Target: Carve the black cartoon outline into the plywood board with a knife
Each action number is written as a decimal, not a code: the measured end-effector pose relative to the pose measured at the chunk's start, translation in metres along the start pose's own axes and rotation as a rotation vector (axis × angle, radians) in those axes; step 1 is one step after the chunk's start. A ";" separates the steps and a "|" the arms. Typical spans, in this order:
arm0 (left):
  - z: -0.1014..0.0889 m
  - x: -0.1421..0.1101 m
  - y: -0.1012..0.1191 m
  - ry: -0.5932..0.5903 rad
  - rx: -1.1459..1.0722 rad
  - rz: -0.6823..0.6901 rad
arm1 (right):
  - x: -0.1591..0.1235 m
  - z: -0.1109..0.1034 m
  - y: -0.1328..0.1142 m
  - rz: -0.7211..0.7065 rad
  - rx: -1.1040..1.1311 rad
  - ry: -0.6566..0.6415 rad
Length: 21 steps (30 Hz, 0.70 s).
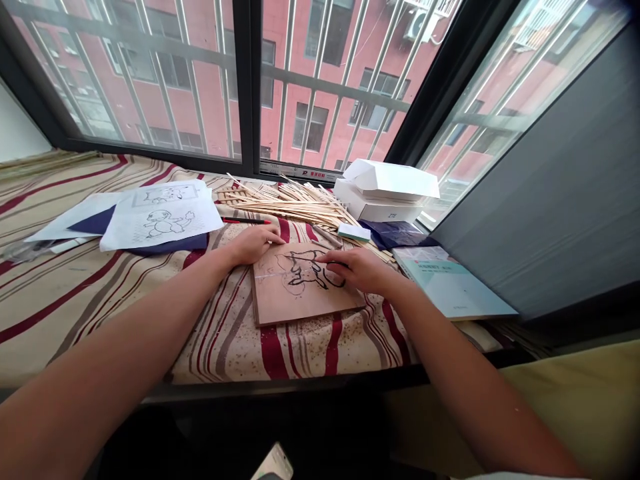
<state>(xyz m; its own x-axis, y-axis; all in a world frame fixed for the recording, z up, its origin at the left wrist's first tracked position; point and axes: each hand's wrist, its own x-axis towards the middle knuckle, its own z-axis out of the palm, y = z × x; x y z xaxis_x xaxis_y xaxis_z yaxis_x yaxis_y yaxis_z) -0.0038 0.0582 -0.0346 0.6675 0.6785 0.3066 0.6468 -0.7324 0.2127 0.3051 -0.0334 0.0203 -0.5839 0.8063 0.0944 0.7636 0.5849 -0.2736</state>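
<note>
A brown wooden board (300, 297) with a black cartoon outline drawn on it lies on the striped cloth in front of me. My left hand (253, 243) rests at the board's top left corner, fingers curled down against its edge. My right hand (357, 267) lies on the right side of the board over the drawing, fingers bent together; whether it holds a thin tool I cannot make out.
A pile of thin wooden sticks (295, 200) lies behind the board. Printed cartoon sheets (160, 217) on dark blue paper are at the left. White boxes (385, 190), a small eraser-like block (354, 231) and a teal booklet (453, 283) are at the right. Windows ring the ledge.
</note>
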 end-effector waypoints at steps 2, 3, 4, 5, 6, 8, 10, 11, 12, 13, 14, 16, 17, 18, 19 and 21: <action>-0.001 -0.001 0.002 -0.004 0.007 -0.012 | -0.007 0.000 0.010 -0.011 0.078 0.032; -0.002 -0.001 0.003 -0.009 0.011 -0.019 | -0.011 0.000 0.016 0.009 0.110 0.086; -0.003 -0.001 0.005 -0.017 0.015 -0.024 | -0.016 -0.001 0.022 0.047 0.134 0.159; -0.004 0.000 0.006 -0.029 0.016 -0.029 | -0.019 -0.002 0.029 0.100 0.144 0.241; -0.005 0.000 0.008 -0.044 0.013 -0.032 | -0.022 -0.004 0.035 0.160 0.133 0.312; -0.007 0.001 0.012 -0.078 -0.001 -0.038 | -0.024 -0.007 0.048 0.272 0.045 0.377; -0.009 0.001 0.013 -0.113 -0.021 -0.044 | -0.022 -0.008 0.058 0.359 -0.107 0.340; -0.010 0.001 0.013 -0.130 -0.031 -0.045 | -0.021 -0.008 0.061 0.404 -0.185 0.299; -0.011 0.001 0.012 -0.147 -0.039 -0.044 | -0.018 -0.008 0.065 0.444 -0.253 0.250; -0.012 0.001 0.012 -0.162 -0.046 -0.041 | -0.016 -0.008 0.067 0.470 -0.305 0.194; -0.013 0.000 0.010 -0.178 -0.052 -0.036 | -0.013 -0.007 0.068 0.478 -0.345 0.135; -0.015 -0.001 0.008 -0.209 -0.058 -0.025 | -0.006 -0.007 0.067 0.449 -0.402 0.048; -0.016 -0.002 0.007 -0.223 -0.060 -0.019 | 0.000 -0.007 0.066 0.419 -0.426 0.039; -0.017 -0.002 0.006 -0.238 -0.061 -0.014 | 0.007 -0.007 0.063 0.387 -0.437 0.045; -0.018 -0.003 0.005 -0.251 -0.061 -0.009 | 0.015 -0.007 0.060 0.362 -0.441 0.059; -0.021 -0.004 0.005 -0.272 -0.057 -0.004 | 0.036 -0.005 0.054 0.312 -0.380 0.047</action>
<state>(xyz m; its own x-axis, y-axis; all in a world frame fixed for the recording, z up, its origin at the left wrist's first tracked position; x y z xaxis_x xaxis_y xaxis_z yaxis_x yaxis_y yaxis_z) -0.0112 0.0504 -0.0155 0.7442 0.6663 0.0472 0.6333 -0.7262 0.2674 0.3261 0.0276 0.0135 -0.3046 0.9462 0.1088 0.9518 0.2981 0.0718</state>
